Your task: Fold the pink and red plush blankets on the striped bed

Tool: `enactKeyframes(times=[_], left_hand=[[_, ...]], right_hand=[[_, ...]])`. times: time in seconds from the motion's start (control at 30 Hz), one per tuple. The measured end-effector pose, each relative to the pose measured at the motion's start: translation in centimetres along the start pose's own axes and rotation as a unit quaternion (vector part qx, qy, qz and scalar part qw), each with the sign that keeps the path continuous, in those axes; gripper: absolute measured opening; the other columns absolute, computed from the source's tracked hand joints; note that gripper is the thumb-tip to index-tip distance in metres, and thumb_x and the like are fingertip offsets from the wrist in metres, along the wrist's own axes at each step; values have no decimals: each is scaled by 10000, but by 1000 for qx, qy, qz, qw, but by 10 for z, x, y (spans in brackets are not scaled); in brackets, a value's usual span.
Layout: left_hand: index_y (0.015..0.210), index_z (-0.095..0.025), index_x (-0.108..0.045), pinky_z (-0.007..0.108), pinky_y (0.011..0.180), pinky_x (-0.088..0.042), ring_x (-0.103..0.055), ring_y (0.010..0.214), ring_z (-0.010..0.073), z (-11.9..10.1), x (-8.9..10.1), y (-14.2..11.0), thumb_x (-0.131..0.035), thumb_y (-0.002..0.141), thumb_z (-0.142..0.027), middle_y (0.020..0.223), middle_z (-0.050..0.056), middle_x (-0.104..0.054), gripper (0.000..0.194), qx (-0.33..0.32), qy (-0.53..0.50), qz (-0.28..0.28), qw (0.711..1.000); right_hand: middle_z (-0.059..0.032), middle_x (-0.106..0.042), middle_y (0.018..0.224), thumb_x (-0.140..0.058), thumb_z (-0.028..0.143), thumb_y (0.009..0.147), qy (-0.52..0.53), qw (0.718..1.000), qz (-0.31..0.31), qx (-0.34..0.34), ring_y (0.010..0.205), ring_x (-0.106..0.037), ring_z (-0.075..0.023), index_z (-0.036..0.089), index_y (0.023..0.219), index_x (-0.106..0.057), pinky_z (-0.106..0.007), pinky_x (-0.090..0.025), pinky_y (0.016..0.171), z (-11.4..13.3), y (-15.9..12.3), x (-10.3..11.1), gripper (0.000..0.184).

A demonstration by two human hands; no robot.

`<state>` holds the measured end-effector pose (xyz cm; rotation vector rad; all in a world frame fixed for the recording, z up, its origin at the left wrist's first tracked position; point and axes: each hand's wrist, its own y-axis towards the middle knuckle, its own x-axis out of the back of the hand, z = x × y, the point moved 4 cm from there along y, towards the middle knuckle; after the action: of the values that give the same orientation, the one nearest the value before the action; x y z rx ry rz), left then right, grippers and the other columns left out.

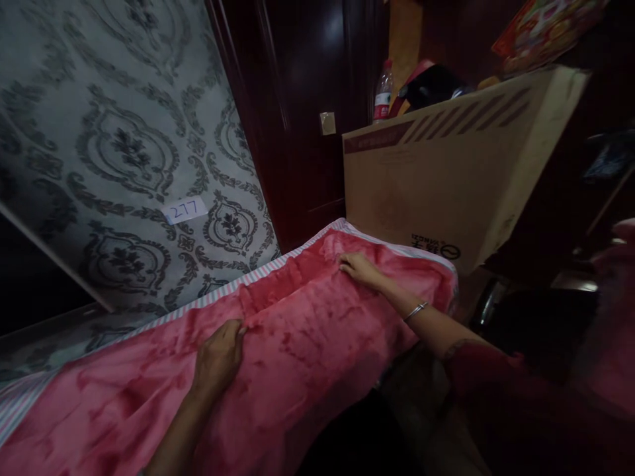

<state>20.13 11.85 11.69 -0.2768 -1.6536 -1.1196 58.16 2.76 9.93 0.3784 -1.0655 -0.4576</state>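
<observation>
A pink plush blanket (307, 337) with a striped edging lies spread before me, its pile marked by darker patches. My left hand (218, 357) is closed on a fold of it, left of the middle. Farther off and to the right, my right hand (361, 270) pinches the same blanket between thumb and fingers. Between the two hands the cloth is drawn into a raised, fairly straight ridge. A silver bracelet (415, 311) circles my right wrist. Both hands' palms are turned away from view.
Behind the blanket stands a large cardboard box (426, 178), with a plastic bottle (383, 92) beside it and a colourful packet (550, 30) above. A dark red door (307, 79) and patterned wallpaper (133, 145) with a paper label (185, 209) bound the far side.
</observation>
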Motion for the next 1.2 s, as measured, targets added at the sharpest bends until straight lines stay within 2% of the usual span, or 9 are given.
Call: enactKeyframes(times=[0.23, 0.33, 0.43, 0.57, 0.67, 0.83, 0.97, 1.07, 1.2], left_hand=[[871, -236, -599, 333, 695, -520, -717, 782, 234, 18, 8, -11, -295, 925, -380, 857, 63, -749, 340, 13, 8, 0, 1000], [836, -249, -595, 352, 690, -532, -717, 770, 244, 24, 11, -14, -303, 909, -384, 857, 52, -752, 330, 29, 7, 39, 999], [816, -258, -599, 348, 703, -546, -719, 766, 234, 29, 6, -21, -306, 898, -383, 866, 42, -757, 329, 35, -9, 81, 996], [862, -268, -625, 348, 759, -562, -727, 820, 233, 35, -4, -27, -311, 885, -384, 921, 37, -765, 335, 26, -19, 76, 997], [851, -275, -634, 350, 756, -573, -732, 808, 236, 38, -11, -28, -326, 875, -390, 909, 28, -767, 330, 26, -15, 82, 996], [900, -268, -661, 384, 817, -592, -739, 899, 264, 52, -21, -32, -355, 847, -402, 981, 51, -775, 339, 23, -9, 67, 997], [965, -294, -670, 400, 855, -598, -732, 956, 262, 67, -29, -41, -396, 833, -375, 1038, 21, -771, 315, 16, -14, 70, 997], [946, -319, -668, 377, 857, -603, -731, 961, 249, 71, -33, -47, -445, 822, -371, 1061, -10, -766, 261, 22, -28, 79, 996], [896, -325, -665, 371, 808, -617, -739, 901, 252, 79, -35, -50, -430, 804, -392, 991, -11, -775, 261, 56, -24, 66, 996]], right_hand=[[-56, -673, 876, -518, 103, 882, -1, 1000, -3, -14, 790, -584, -167, 164, 849, -642, -277, -420, 750, 22, -5, -14, 141], [-55, -686, 882, -543, 110, 876, 4, 1000, 2, -18, 810, -597, -178, 177, 848, -656, -292, -432, 770, 27, -10, -20, 135], [-40, -702, 828, -570, 95, 860, 20, 999, 21, -22, 773, -612, -182, 187, 801, -670, -290, -445, 751, 29, -21, -32, 149], [-6, -719, 816, -611, 88, 831, 49, 997, 42, -36, 751, -636, -156, 201, 795, -697, -246, -467, 726, 19, -27, -44, 146], [-5, -732, 879, -620, 107, 815, 55, 995, 17, -87, 803, -658, -156, 203, 877, -723, -240, -497, 763, -11, -20, -32, 154], [-154, -650, 1232, -522, 122, 859, 5, 953, -139, -269, 1085, -627, -235, 174, 1242, -635, -347, -480, 936, -96, -19, 25, 402], [-205, -667, 1146, -597, 115, 796, -8, 908, -168, -383, 1006, -658, -295, 143, 1415, -502, -363, -502, 838, -154, -32, 44, 626], [-177, -705, 992, -636, 91, 748, 11, 898, -153, -411, 854, -679, -285, 108, 1450, -464, -332, -499, 732, -181, -38, 41, 724], [-88, -722, 880, -627, 97, 743, 55, 912, -148, -379, 697, -636, -191, 157, 1415, -525, -261, -477, 640, -201, -40, 39, 683]])
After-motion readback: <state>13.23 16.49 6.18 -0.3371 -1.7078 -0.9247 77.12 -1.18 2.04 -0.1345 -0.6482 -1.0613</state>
